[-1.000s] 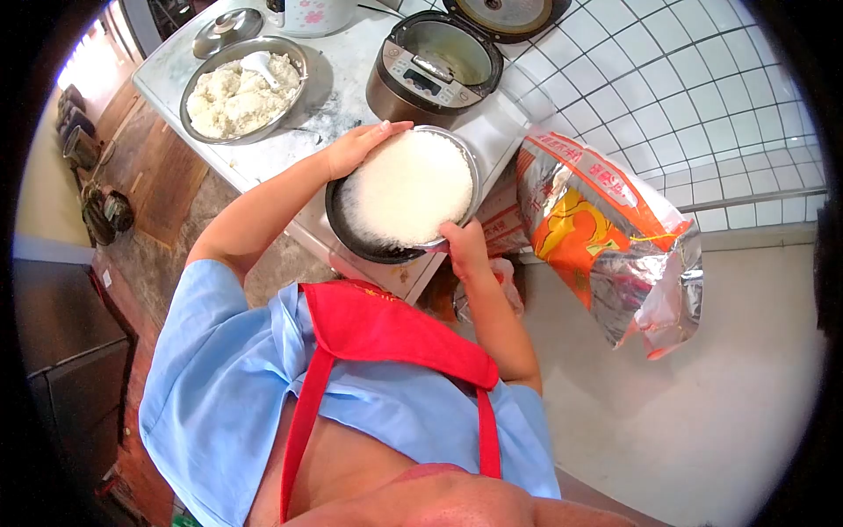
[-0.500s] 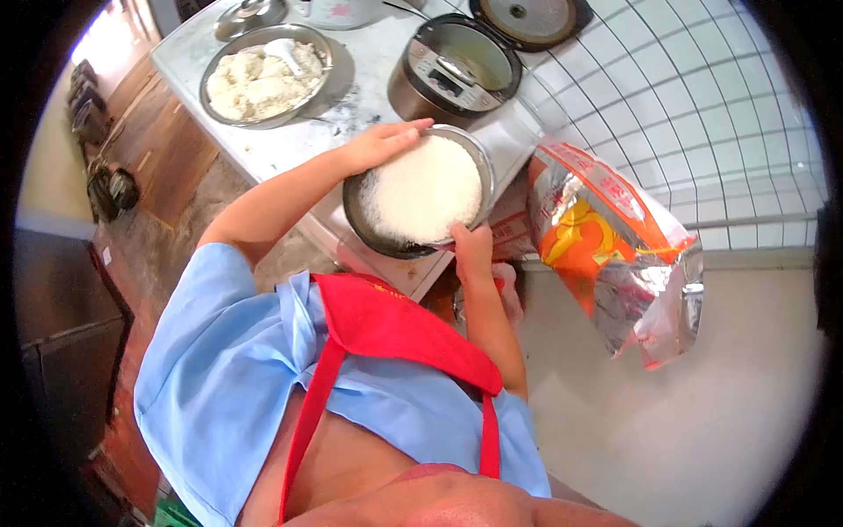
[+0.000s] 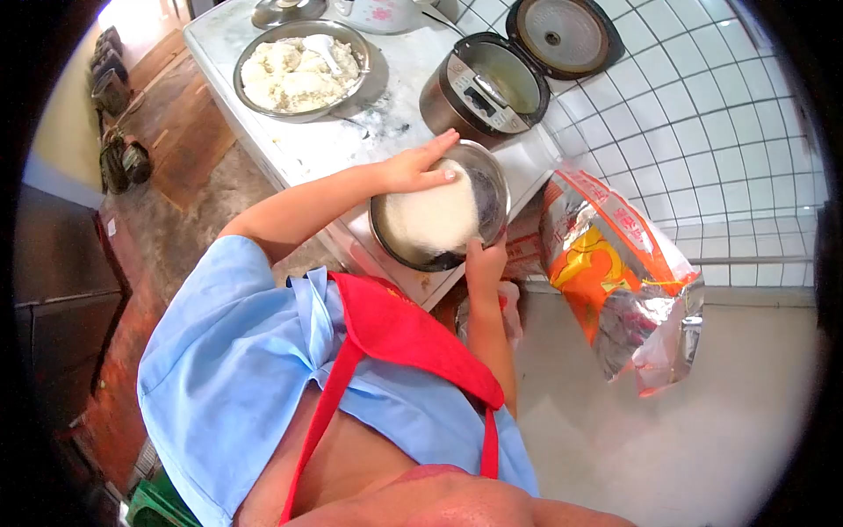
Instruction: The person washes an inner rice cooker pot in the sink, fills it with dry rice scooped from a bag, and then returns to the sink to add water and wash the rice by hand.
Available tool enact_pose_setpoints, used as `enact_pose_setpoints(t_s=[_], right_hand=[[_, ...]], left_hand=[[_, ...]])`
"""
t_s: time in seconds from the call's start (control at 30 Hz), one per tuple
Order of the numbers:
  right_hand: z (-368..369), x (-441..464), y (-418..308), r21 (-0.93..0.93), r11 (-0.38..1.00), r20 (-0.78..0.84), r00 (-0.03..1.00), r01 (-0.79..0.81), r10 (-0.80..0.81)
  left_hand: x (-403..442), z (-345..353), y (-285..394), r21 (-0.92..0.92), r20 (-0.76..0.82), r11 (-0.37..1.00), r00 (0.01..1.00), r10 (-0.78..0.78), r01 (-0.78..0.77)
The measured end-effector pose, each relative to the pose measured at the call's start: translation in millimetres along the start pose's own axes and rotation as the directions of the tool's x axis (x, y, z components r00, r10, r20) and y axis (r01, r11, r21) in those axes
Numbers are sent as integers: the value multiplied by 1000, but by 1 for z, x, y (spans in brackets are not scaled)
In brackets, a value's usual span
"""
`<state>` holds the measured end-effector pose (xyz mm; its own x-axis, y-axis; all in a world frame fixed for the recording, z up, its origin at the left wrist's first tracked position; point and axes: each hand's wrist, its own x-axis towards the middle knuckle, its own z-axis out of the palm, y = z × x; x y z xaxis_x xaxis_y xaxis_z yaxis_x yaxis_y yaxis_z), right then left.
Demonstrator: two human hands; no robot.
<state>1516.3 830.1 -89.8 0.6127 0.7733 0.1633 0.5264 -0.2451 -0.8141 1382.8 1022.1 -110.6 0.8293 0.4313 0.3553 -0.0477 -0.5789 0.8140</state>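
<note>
A round metal pot (image 3: pixel 493 167) of loose white rice (image 3: pixel 430 215) is at the counter's near edge, with the rice heaped toward its left side. My right hand (image 3: pixel 486 263) grips the near right rim, thumb over the edge. Across the upper left rim lies my left hand (image 3: pixel 421 167), fingers stretched out and thumb over the rice. Just beyond the pot stands a rice cooker (image 3: pixel 470 92) with its lid (image 3: pixel 562 35) raised. Farther left, a wide metal bowl (image 3: pixel 367 61) holds cooked-looking rice (image 3: pixel 294 77) and a white rice paddle (image 3: pixel 323 51).
On the white counter (image 3: pixel 395 97) there is also a metal lid (image 3: pixel 288 9) and a white flowered container (image 3: pixel 386 13). An orange and silver bag (image 3: pixel 615 281) stands to the right, by the tiled wall (image 3: pixel 694 114). Shoes (image 3: pixel 123 162) lie on the floor at left.
The rice has shifted leftward in the pot, baring the metal on the right side. My left thumb now shows over the rice. The whole view has moved slightly.
</note>
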Motion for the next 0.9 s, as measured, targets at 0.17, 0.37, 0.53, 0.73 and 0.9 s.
enact_pose_setpoints(t_s=[0.17,0.37,0.53,0.73,0.9], right_hand=[[1,-5,-4,-164,986,-42,999,7,-14],[3,-6,-1,-168,965,-159,961,200,-226],[-6,-5,-12,-203,963,-181,960,178,-215],[-9,-2,-3,-182,974,-176,970,134,-167],[-14,4,9,-156,983,-271,953,99,-139]], left_hand=[[-10,1,3,36,-26,999,999,20,-19],[-20,1,15,-33,-61,998,996,-59,57],[-25,3,14,46,-87,989,987,-134,139],[-18,7,16,38,-86,977,975,-204,208],[-27,17,18,190,-25,982,1000,5,0]])
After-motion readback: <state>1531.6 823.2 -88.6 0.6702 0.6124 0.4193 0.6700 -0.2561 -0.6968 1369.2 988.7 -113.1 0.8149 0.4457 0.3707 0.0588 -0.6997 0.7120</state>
